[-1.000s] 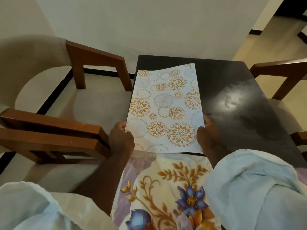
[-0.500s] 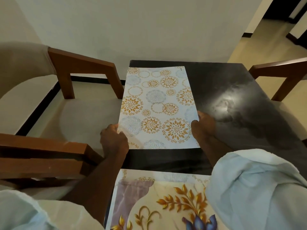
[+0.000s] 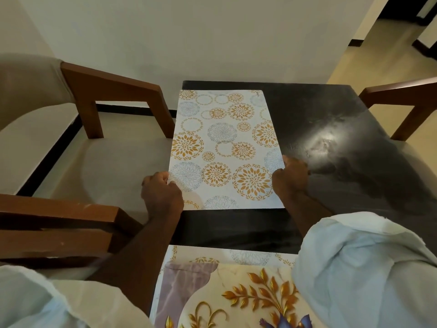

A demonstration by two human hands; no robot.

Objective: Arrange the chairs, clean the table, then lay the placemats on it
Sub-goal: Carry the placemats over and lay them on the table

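A circle-patterned placemat [image 3: 224, 147] is pinched at its near corners by the left hand [image 3: 162, 197] at 8 o'clock and right hand [image 3: 290, 178] at 4, lying on the dark table [image 3: 343, 129].

Glossy dark table [image 3: 331, 129]; smooth, matt printed placemat [image 3: 224, 147]; polished wooden chair [image 3: 106, 91] with cloth seat.

Plain cream wall [image 3: 212, 36] ahead, black skirting [image 3: 132, 109]; beige tiled floor [image 3: 378, 50] right, dark doorway [image 3: 402, 8] beyond.
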